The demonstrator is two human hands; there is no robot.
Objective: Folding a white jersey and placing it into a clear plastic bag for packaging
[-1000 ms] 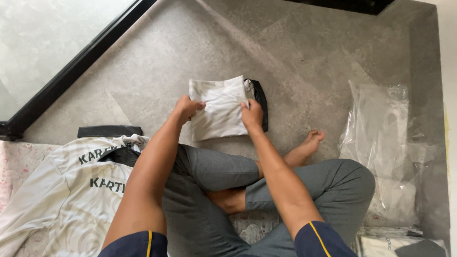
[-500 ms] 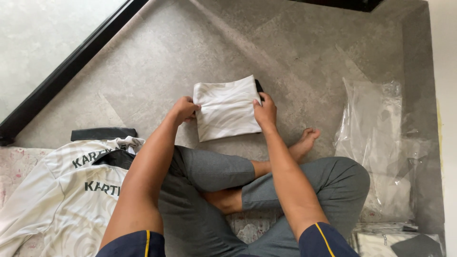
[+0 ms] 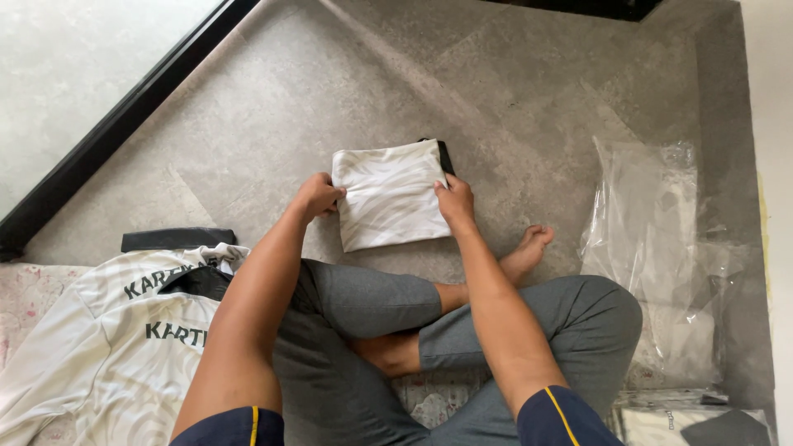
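Observation:
A white shirt with a faint wavy pattern and a black edge, folded into a small rectangle, lies on the grey floor in front of my crossed legs. My left hand grips its left edge. On the right edge, my right hand holds the fabric with the fingers curled over it. Both forearms reach forward over my grey trousers.
A pile of white shirts with dark lettering lies at my left on a floral cloth. Clear plastic bags lie to the right, with packed shirts at the lower right. A black frame strip crosses the upper left.
The folded shirt has been flattened and squared on the floor; both hands slid down its side edges and stay on it.

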